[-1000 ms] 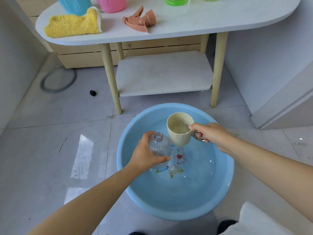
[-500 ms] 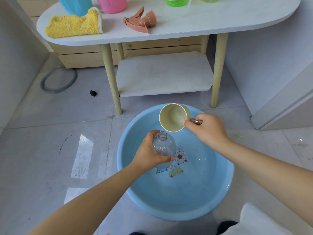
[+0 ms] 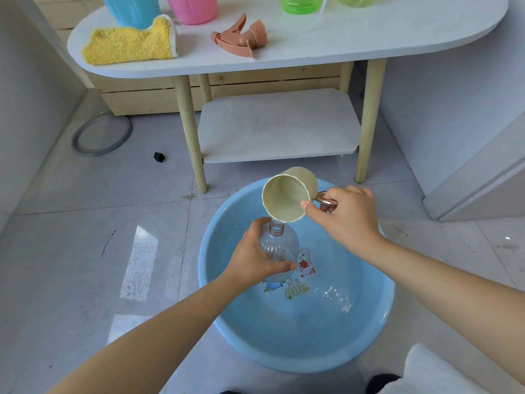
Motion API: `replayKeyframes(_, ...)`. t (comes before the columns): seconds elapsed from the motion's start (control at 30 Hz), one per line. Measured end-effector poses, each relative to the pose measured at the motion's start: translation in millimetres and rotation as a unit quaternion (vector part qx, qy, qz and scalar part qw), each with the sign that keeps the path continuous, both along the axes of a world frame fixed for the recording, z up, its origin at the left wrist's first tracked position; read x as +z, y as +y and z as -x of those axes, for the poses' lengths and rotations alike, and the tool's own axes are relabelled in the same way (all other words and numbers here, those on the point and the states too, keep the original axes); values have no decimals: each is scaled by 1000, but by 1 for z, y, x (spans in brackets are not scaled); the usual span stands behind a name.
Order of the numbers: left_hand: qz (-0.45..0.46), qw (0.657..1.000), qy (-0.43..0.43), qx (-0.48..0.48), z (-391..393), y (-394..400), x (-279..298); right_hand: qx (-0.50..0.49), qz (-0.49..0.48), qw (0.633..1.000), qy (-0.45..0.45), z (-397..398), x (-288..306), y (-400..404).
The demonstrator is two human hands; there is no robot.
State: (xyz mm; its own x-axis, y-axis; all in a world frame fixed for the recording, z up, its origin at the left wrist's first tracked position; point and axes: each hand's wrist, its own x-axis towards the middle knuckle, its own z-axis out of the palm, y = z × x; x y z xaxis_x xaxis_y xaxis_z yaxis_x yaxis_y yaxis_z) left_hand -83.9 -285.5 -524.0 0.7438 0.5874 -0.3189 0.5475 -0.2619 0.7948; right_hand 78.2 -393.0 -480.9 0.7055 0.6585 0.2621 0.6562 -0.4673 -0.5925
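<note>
A clear plastic bottle [image 3: 279, 245] stands upright inside the light blue basin [image 3: 377, 331] on the floor, its open neck pointing up. My left hand [image 3: 252, 257] grips the bottle's body. My right hand [image 3: 345, 216] holds a cream cup [image 3: 287, 194] by its metal ring handle [image 3: 326, 199], thumb against the cup's rim. The cup is tipped on its side, mouth facing me, its lower lip right over the bottle's neck. A thin stream of water runs from the lip into the neck. Shallow water lies in the basin over a cartoon print.
A white oval table [image 3: 369, 44] with a lower shelf [image 3: 278, 129] stands just behind the basin. On it lie a yellow cloth [image 3: 130, 44], a brown spray-trigger head [image 3: 241, 38], and coloured cups and bottles. A grey ring [image 3: 100, 135] and small black piece [image 3: 159, 157] lie on the tiled floor.
My right hand has lifted the cup out of the basin and tipped it from upright onto its side over the bottle's neck. My left hand has kept its grip on the bottle.
</note>
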Motion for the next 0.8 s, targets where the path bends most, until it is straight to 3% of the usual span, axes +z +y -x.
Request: replayKeyframes(0.8,-7,1000,-1,2,-1,0,3,7,-49,996,-79,-4,4,1)
